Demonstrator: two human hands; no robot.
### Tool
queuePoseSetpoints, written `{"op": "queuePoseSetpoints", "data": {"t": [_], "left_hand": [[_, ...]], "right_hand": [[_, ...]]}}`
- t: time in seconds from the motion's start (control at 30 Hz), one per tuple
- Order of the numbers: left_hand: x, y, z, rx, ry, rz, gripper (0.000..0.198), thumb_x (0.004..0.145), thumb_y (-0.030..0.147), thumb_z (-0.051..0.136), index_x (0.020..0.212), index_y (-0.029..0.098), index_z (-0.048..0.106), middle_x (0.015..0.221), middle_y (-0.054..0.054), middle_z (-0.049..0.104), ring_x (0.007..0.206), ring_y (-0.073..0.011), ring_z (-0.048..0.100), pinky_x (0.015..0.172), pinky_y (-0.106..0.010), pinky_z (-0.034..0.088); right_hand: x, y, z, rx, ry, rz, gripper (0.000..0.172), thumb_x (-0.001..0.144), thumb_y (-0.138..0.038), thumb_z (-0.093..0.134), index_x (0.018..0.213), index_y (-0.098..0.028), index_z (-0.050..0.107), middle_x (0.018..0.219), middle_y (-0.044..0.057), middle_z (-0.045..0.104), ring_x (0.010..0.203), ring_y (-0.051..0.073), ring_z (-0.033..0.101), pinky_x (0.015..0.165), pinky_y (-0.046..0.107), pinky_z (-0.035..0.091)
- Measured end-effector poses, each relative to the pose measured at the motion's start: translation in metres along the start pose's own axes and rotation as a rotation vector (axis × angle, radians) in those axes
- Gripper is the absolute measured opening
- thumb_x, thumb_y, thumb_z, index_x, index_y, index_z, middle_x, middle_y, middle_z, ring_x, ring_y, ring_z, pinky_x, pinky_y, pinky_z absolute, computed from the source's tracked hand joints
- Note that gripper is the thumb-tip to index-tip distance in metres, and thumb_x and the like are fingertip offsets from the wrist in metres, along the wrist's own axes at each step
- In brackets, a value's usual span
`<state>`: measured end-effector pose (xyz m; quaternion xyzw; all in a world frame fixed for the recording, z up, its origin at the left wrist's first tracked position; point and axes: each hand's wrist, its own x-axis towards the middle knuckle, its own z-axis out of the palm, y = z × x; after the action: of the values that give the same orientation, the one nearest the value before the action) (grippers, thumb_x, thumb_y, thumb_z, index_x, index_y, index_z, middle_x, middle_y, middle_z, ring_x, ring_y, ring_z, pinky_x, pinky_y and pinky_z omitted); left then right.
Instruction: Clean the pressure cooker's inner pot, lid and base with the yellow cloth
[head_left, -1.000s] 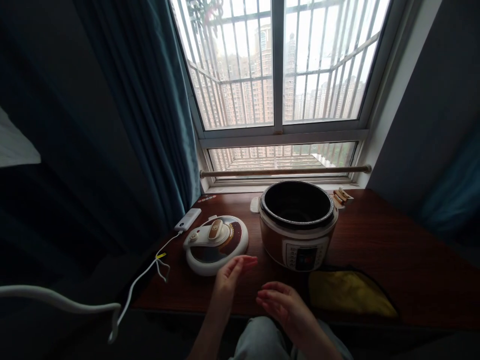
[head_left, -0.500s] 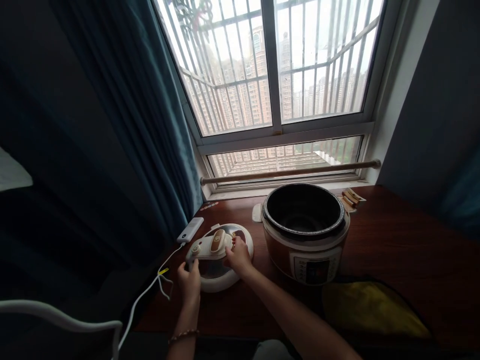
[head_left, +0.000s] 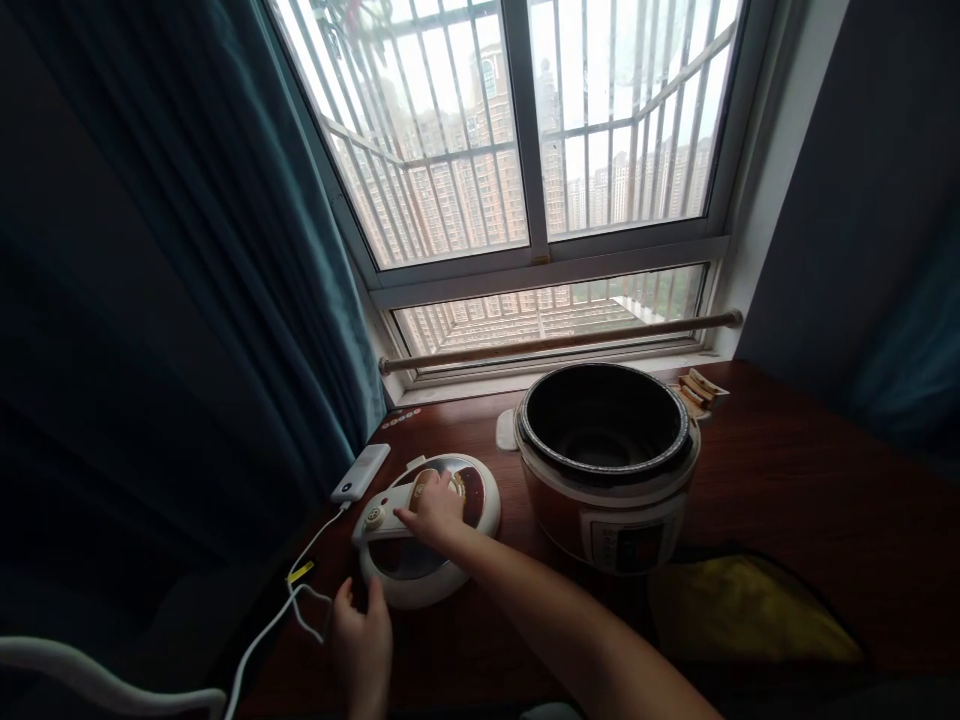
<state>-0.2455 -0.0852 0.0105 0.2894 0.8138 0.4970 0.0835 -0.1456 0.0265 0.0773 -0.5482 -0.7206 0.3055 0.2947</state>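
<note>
A round white and brown pressure cooker lid (head_left: 480, 500) lies on the table, its long white handle piece running toward the left. My right hand (head_left: 435, 510) is over the lid's middle, its fingers closed around the raised knob there. My left hand (head_left: 361, 625) is just in front of the lid's left edge, apart from it, thumb and fingers spread with nothing between them. To the right of the lid stands the electric pressure cooker (head_left: 604, 500), uncovered, with a dark inner pot (head_left: 600, 415) inside and a control panel on its front.
A white power bank (head_left: 361, 472) with a white cable (head_left: 262, 640) lies left of the lid. A yellow-green cloth item (head_left: 750, 610) is at the front right. Behind the table (head_left: 795, 470) are a barred window and a rail (head_left: 562, 342); a blue curtain (head_left: 300, 250) hangs at left.
My right hand has moved from the lid's right part onto its central knob. My left hand has let go of the lid's left side and drawn back toward me. The view has shifted slightly.
</note>
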Motion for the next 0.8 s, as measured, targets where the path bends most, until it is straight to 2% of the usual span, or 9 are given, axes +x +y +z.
{"op": "queuePoseSetpoints", "data": {"t": [0.1, 0.13, 0.2, 0.33, 0.47, 0.67, 0.8], "left_hand": [[-0.001, 0.029, 0.008, 0.147, -0.009, 0.359, 0.048, 0.079, 0.04, 0.043, 0.115, 0.011, 0.052, 0.122, -0.017, 0.053, 0.116, -0.029, 0.049, 0.099, -0.038, 0.038], [0.001, 0.041, 0.014, 0.178, -0.03, 0.434, 0.047, 0.08, 0.039, 0.04, 0.116, 0.01, 0.051, 0.122, -0.017, 0.054, 0.116, -0.0276, 0.049, 0.098, -0.037, 0.038], [0.006, 0.067, 0.03, 0.31, -0.04, 0.497, 0.052, 0.082, 0.041, 0.039, 0.119, 0.006, 0.047, 0.123, -0.019, 0.052, 0.117, -0.0276, 0.046, 0.097, -0.036, 0.038], [0.018, 0.104, 0.066, 0.642, -0.054, 0.491, 0.06, 0.079, 0.048, 0.045, 0.117, 0.001, 0.048, 0.117, -0.024, 0.052, 0.112, -0.0342, 0.046, 0.091, -0.042, 0.037], [0.024, 0.112, 0.086, 0.704, -0.03, 0.444, 0.052, 0.076, 0.045, 0.048, 0.103, 0.001, 0.056, 0.104, -0.027, 0.054, 0.102, -0.0402, 0.048, 0.078, -0.046, 0.04], [0.027, 0.11, 0.09, 0.738, -0.003, 0.407, 0.052, 0.075, 0.045, 0.047, 0.098, 0.0, 0.059, 0.103, -0.026, 0.053, 0.096, -0.0392, 0.05, 0.071, -0.044, 0.041], [0.034, 0.112, 0.08, 0.739, -0.043, 0.411, 0.046, 0.073, 0.044, 0.049, 0.095, 0.005, 0.062, 0.101, -0.021, 0.055, 0.093, -0.0348, 0.052, 0.067, -0.039, 0.043]], "right_hand": [[-0.019, 0.018, -0.007, 0.076, 0.028, 0.019, 0.065, 0.072, -0.059, 0.054, 0.116, -0.013, 0.045, 0.119, 0.019, 0.046, 0.093, 0.031, 0.059, 0.077, 0.045, 0.046], [-0.026, 0.025, -0.011, 0.109, 0.04, 0.039, 0.059, 0.075, -0.056, 0.051, 0.115, -0.013, 0.046, 0.118, 0.018, 0.047, 0.093, 0.03, 0.059, 0.077, 0.044, 0.046], [-0.038, 0.038, -0.02, 0.167, 0.065, 0.087, 0.047, 0.08, -0.048, 0.047, 0.112, -0.013, 0.049, 0.113, 0.017, 0.05, 0.095, 0.029, 0.058, 0.079, 0.042, 0.045], [-0.051, 0.056, -0.036, 0.2, 0.08, 0.096, 0.033, 0.082, -0.037, 0.047, 0.103, -0.014, 0.055, 0.105, 0.014, 0.056, 0.097, 0.025, 0.057, 0.082, 0.036, 0.044], [-0.054, 0.062, -0.043, 0.247, 0.098, 0.068, 0.026, 0.081, -0.035, 0.049, 0.097, -0.016, 0.058, 0.099, 0.011, 0.06, 0.092, 0.022, 0.059, 0.081, 0.032, 0.044], [-0.058, 0.064, -0.043, 0.25, 0.08, 0.067, 0.024, 0.08, -0.03, 0.05, 0.095, -0.014, 0.059, 0.098, 0.012, 0.06, 0.093, 0.023, 0.058, 0.082, 0.034, 0.044], [-0.063, 0.057, -0.05, 0.228, 0.076, 0.052, 0.028, 0.081, -0.032, 0.048, 0.101, -0.015, 0.057, 0.102, 0.012, 0.059, 0.094, 0.024, 0.058, 0.082, 0.035, 0.044]]}}
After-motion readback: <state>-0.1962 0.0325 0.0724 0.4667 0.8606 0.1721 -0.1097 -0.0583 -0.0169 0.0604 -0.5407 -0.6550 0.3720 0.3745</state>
